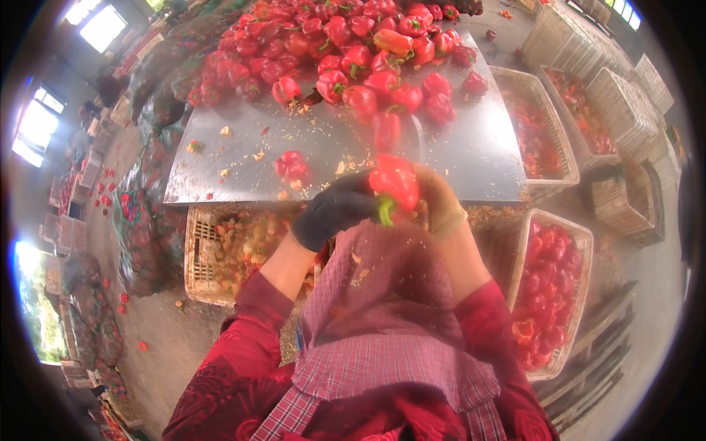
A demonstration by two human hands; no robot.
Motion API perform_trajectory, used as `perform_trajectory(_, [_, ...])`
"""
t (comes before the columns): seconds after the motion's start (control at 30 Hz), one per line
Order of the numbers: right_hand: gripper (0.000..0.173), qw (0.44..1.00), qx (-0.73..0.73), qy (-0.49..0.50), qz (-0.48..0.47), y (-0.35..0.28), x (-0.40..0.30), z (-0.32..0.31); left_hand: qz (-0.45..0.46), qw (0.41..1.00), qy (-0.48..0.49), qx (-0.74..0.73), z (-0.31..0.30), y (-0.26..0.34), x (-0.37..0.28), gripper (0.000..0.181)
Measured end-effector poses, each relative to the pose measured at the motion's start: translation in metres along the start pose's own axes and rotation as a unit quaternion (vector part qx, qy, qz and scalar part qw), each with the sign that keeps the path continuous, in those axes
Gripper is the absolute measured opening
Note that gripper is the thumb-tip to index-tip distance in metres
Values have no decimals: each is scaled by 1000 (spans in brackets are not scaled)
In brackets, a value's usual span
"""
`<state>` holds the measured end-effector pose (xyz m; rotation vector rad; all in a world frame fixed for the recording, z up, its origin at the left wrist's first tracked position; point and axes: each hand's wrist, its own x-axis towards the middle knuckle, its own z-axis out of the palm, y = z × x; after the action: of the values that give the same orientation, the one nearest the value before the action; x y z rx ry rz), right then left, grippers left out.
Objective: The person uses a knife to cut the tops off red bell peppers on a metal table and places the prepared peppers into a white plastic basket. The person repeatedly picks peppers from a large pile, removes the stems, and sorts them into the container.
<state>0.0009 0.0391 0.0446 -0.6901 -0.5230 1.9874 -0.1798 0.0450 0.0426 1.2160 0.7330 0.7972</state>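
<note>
A red bell pepper with a curved green stem is held above the near edge of the metal table, stem end towards me. My left hand, in a black glove, grips it from the left. On its right side my right hand, in a tan glove, curls its fingers against the pepper; blur hides whether they hold anything else. A single red pepper lies on the table to the left. Beyond my hands rises a large heap of red bell peppers. Seeds and scraps are scattered over the metal.
Below the table's left edge stands a crate of pale cores and scraps. A crate of red peppers is on my right. Farther right are more pepper-filled crates and stacked crates. Filled mesh sacks line the left.
</note>
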Motion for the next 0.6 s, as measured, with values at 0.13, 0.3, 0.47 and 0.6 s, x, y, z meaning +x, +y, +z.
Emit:
perform_trajectory(0.13, [36, 996, 81, 33, -4, 1, -9, 5, 21, 999, -39, 9, 5, -2, -6, 38])
perform_trajectory(0.3, [36, 988, 83, -110, -73, 36, 23, -73, 55, 998, -1, 13, 19, -3, -8, 33])
perform_trajectory(0.47, [24, 968, -193, 25, -155, 32, 21, -53, -48, 993, 108, -14, -9, -38, -6, 26])
perform_trajectory(0.6, [27, 941, -293, 126, -117, 44, 24, -42, 130, 916, 208, 318, -25, -31, -37, 28])
